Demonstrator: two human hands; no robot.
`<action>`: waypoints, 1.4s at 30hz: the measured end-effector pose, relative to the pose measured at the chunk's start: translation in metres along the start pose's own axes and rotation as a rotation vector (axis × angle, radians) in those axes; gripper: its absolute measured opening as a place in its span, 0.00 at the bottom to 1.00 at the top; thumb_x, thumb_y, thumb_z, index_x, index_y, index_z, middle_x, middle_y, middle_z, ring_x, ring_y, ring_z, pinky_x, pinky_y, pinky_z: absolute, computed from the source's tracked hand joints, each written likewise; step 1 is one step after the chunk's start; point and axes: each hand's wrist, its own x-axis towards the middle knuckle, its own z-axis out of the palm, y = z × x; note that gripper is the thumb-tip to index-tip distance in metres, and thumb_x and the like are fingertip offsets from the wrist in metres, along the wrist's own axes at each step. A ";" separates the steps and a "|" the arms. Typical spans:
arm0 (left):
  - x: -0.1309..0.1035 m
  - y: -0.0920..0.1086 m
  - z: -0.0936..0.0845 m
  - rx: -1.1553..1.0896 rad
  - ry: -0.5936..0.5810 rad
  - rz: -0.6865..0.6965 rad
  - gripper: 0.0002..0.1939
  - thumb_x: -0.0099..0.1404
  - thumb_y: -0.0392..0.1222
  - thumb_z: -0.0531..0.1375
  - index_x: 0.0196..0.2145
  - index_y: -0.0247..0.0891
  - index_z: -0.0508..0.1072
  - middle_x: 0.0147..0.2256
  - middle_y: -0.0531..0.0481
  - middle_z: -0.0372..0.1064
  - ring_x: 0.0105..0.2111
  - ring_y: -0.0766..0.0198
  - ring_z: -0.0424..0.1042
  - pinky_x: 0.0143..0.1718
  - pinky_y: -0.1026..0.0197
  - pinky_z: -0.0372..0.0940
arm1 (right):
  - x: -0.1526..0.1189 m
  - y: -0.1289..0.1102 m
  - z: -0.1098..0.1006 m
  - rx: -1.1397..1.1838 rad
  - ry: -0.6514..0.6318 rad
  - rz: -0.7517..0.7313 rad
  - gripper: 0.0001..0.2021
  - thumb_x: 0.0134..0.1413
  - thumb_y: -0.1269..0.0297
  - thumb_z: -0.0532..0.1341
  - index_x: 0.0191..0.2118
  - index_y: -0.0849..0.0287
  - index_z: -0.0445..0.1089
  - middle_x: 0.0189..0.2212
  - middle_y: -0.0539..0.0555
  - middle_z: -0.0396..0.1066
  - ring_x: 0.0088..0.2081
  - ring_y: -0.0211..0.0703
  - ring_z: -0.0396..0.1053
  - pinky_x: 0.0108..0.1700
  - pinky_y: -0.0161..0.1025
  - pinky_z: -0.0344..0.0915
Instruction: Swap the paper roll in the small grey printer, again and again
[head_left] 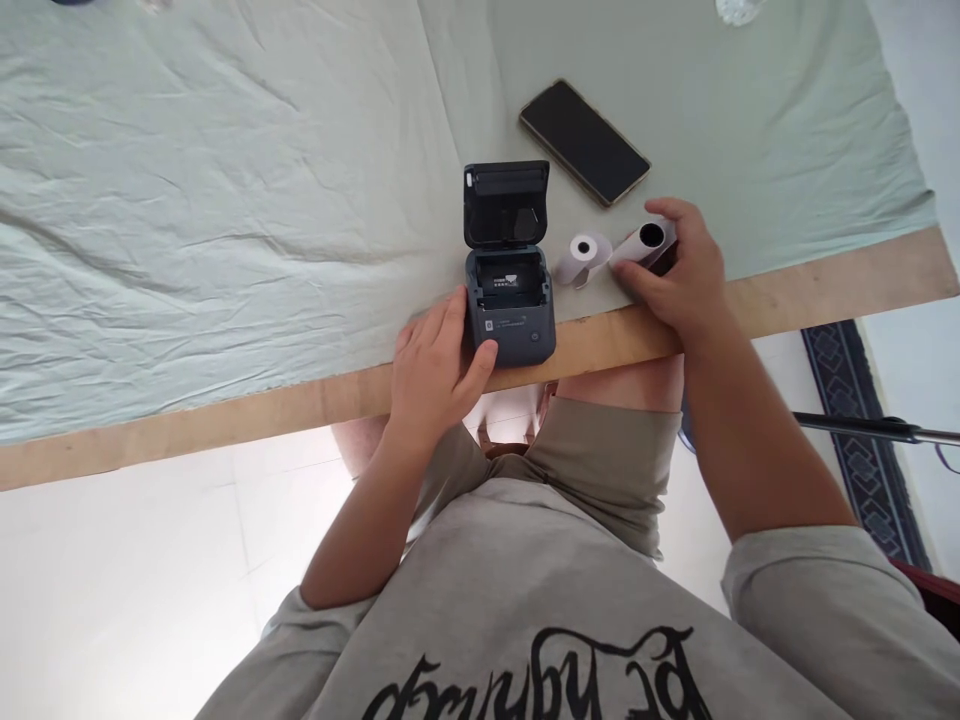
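A small dark portable label printer (516,330) stands at the table's front edge with its lid (505,205) flipped up. Its paper bay looks bare, with a printed sticker inside. Against the printer's left side rests my left hand (439,360), fingers stretched and thumb near the front corner, not wrapped around it. My right hand (679,268) grips a white paper roll (634,245) with a wide dark core, thumb on one side and fingers on the other. Between that roll and the printer stands a smaller paper roll (574,262) with a narrow core and a loose tail.
A smartphone (585,142) lies screen up, dark, behind the rolls. Pale green cloth (225,200) covers the table, wrinkled at the left, leaving a wooden front edge (315,402). A clear object (739,10) is cut off at the top. A dark rod (862,427) is at lower right.
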 end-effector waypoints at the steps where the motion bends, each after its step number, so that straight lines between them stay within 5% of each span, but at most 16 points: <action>1: 0.000 0.000 0.000 0.002 -0.001 0.002 0.38 0.78 0.60 0.41 0.69 0.27 0.60 0.61 0.32 0.70 0.61 0.43 0.69 0.61 0.44 0.61 | -0.001 -0.001 0.000 -0.024 0.027 0.025 0.33 0.46 0.64 0.71 0.59 0.48 0.64 0.47 0.55 0.76 0.46 0.49 0.73 0.52 0.50 0.70; 6: 0.000 0.000 0.000 0.009 -0.001 0.005 0.37 0.77 0.59 0.42 0.69 0.27 0.61 0.62 0.32 0.69 0.62 0.44 0.69 0.62 0.45 0.61 | 0.001 0.010 0.003 0.044 0.149 0.095 0.28 0.46 0.54 0.72 0.53 0.48 0.64 0.37 0.52 0.74 0.39 0.50 0.72 0.43 0.51 0.71; 9: 0.000 0.000 0.000 0.004 0.001 0.001 0.36 0.77 0.59 0.43 0.69 0.28 0.61 0.62 0.32 0.69 0.62 0.44 0.69 0.62 0.45 0.61 | -0.001 0.005 0.003 0.101 0.256 -0.002 0.20 0.49 0.50 0.70 0.45 0.48 0.67 0.37 0.53 0.73 0.38 0.51 0.71 0.41 0.52 0.70; 12: -0.001 0.000 -0.001 -0.013 -0.005 -0.007 0.36 0.76 0.59 0.44 0.68 0.27 0.62 0.62 0.32 0.69 0.62 0.43 0.69 0.62 0.45 0.61 | -0.009 -0.026 0.001 0.197 0.290 -0.183 0.16 0.55 0.53 0.68 0.48 0.48 0.70 0.41 0.56 0.72 0.38 0.49 0.71 0.41 0.52 0.69; 15: -0.001 0.000 -0.001 -0.027 -0.009 -0.013 0.36 0.76 0.59 0.45 0.68 0.29 0.62 0.62 0.33 0.69 0.62 0.43 0.69 0.62 0.44 0.61 | -0.016 -0.070 0.003 0.155 0.158 -0.415 0.18 0.57 0.57 0.66 0.53 0.46 0.69 0.47 0.55 0.73 0.46 0.51 0.73 0.47 0.52 0.71; 20: 0.000 0.000 -0.001 -0.032 -0.011 -0.020 0.35 0.76 0.58 0.46 0.69 0.29 0.61 0.63 0.33 0.69 0.62 0.42 0.68 0.62 0.43 0.61 | -0.008 -0.116 0.027 -0.098 -0.140 -0.381 0.17 0.50 0.69 0.62 0.48 0.49 0.67 0.45 0.52 0.77 0.44 0.52 0.75 0.46 0.50 0.70; 29: 0.000 0.001 -0.002 -0.045 -0.010 -0.005 0.34 0.76 0.57 0.47 0.69 0.29 0.61 0.63 0.34 0.68 0.63 0.44 0.68 0.64 0.45 0.60 | 0.014 -0.111 0.044 -0.229 -0.221 -0.428 0.13 0.47 0.73 0.65 0.39 0.51 0.69 0.30 0.50 0.75 0.32 0.51 0.72 0.47 0.56 0.65; 32: 0.000 0.000 -0.001 -0.051 -0.013 -0.020 0.34 0.76 0.58 0.47 0.69 0.31 0.61 0.64 0.34 0.68 0.63 0.44 0.67 0.64 0.45 0.59 | 0.015 -0.110 0.042 -0.188 -0.212 -0.451 0.05 0.54 0.69 0.64 0.33 0.50 0.70 0.32 0.50 0.78 0.36 0.51 0.73 0.48 0.56 0.65; 42: 0.020 0.000 -0.015 -0.330 0.009 -0.084 0.38 0.76 0.65 0.44 0.71 0.36 0.56 0.69 0.39 0.59 0.70 0.52 0.59 0.70 0.51 0.58 | -0.016 -0.117 0.024 -0.168 -0.146 -0.539 0.05 0.59 0.66 0.63 0.32 0.49 0.73 0.44 0.49 0.80 0.48 0.52 0.74 0.51 0.54 0.64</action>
